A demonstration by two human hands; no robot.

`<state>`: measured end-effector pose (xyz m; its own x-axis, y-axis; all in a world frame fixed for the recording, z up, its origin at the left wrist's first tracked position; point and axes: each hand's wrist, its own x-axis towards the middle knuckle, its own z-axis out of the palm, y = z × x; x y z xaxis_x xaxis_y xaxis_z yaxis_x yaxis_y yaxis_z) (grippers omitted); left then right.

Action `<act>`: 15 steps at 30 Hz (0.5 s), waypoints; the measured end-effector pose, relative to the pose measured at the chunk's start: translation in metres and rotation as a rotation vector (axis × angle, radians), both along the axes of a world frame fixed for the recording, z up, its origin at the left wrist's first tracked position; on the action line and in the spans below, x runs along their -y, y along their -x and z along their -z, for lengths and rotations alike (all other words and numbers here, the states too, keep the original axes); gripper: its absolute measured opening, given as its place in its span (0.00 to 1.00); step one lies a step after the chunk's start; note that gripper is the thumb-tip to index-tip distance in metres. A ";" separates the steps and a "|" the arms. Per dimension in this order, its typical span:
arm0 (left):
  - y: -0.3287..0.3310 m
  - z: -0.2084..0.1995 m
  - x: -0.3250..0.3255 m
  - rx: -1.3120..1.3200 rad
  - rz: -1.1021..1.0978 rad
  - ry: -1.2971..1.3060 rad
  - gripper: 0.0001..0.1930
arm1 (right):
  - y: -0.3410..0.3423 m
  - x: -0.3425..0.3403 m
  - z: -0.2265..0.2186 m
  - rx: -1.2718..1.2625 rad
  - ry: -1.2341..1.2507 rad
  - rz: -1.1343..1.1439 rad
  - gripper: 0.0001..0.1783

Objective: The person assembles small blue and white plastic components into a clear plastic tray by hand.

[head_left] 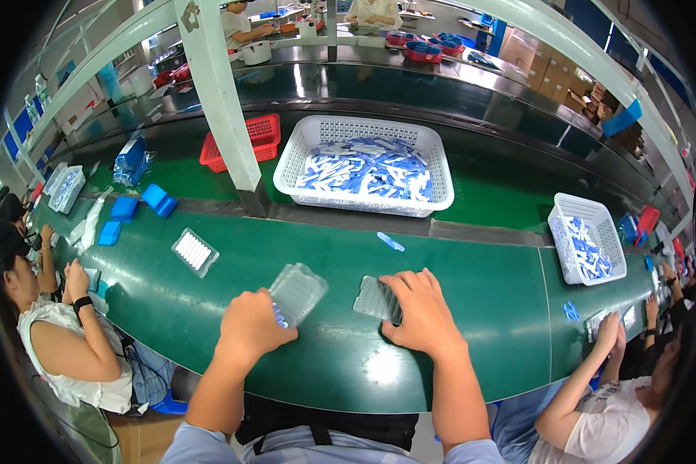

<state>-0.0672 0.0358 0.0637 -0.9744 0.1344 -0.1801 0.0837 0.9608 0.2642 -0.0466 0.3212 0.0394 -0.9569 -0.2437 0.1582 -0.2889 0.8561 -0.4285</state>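
My left hand (249, 325) is closed around the edge of a stack of clear plastic trays (298, 294), tilted up off the green table. Small blue-and-white pieces show by its fingers. My right hand (424, 313) grips one end of another clear ribbed tray (373, 298), low over the table. Between and beyond the hands lies a single blue-and-white stick-like piece (390, 241). Farther left, a clear tray filled with white sticks (196, 252) rests on the table. A large white basket (286, 172) heaped with blue-and-white pieces (367, 170) stands past both hands.
A smaller white basket (558, 240) of similar pieces stands right. Blue blocks (159, 200) and a red basket (264, 131) are at the left. A white post (220, 100) rises beside the big basket. Co-workers sit at left (69, 340) and right (595, 410).
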 end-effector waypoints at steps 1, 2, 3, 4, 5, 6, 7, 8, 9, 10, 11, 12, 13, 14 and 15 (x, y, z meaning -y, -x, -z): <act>-0.003 0.001 0.004 0.003 -0.127 -0.001 0.29 | 0.000 0.001 0.001 -0.012 0.005 0.008 0.37; -0.008 -0.001 0.006 0.010 -0.133 0.006 0.29 | 0.001 0.003 0.002 -0.004 0.012 0.002 0.37; -0.015 -0.008 0.006 0.061 -0.146 0.008 0.30 | 0.002 0.004 0.002 -0.024 0.005 0.004 0.35; -0.023 -0.012 0.007 0.115 -0.165 0.009 0.32 | 0.003 0.005 0.002 -0.039 -0.002 -0.001 0.34; -0.030 -0.014 0.006 0.124 -0.177 0.015 0.32 | 0.004 0.005 0.004 -0.030 0.004 -0.013 0.34; -0.036 -0.017 0.006 0.140 -0.131 0.022 0.35 | 0.004 0.004 0.005 -0.041 -0.002 -0.013 0.34; -0.040 -0.019 0.007 0.149 -0.085 0.028 0.37 | 0.005 0.004 0.003 -0.057 -0.009 -0.012 0.34; -0.042 -0.020 0.012 0.151 -0.093 0.033 0.37 | 0.004 0.004 0.000 -0.056 -0.001 -0.008 0.33; -0.042 -0.022 0.020 0.168 -0.037 0.003 0.37 | 0.004 0.004 0.000 -0.056 0.005 -0.013 0.33; -0.042 -0.023 0.028 0.186 0.024 -0.029 0.37 | 0.003 0.003 0.001 -0.054 0.009 -0.009 0.33; -0.040 -0.022 0.034 0.185 0.025 -0.026 0.37 | 0.002 0.003 0.001 -0.053 0.012 -0.003 0.32; -0.036 -0.020 0.039 0.156 0.077 0.041 0.36 | 0.002 0.003 0.001 -0.055 0.015 0.001 0.32; -0.034 -0.020 0.043 0.128 0.124 0.106 0.36 | 0.002 0.005 0.001 -0.055 0.013 -0.003 0.32; -0.032 -0.020 0.046 0.127 0.123 0.107 0.36 | 0.002 0.005 0.000 -0.056 0.011 -0.005 0.32; -0.029 -0.020 0.049 0.094 0.240 0.086 0.37 | 0.001 0.006 0.000 -0.057 0.011 -0.003 0.32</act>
<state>-0.0381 -0.0130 0.0838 -0.8951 0.3395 -0.2889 0.2907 0.9358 0.1993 -0.0481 0.3153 0.0396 -0.9456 -0.2443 0.2148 -0.3154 0.8504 -0.4211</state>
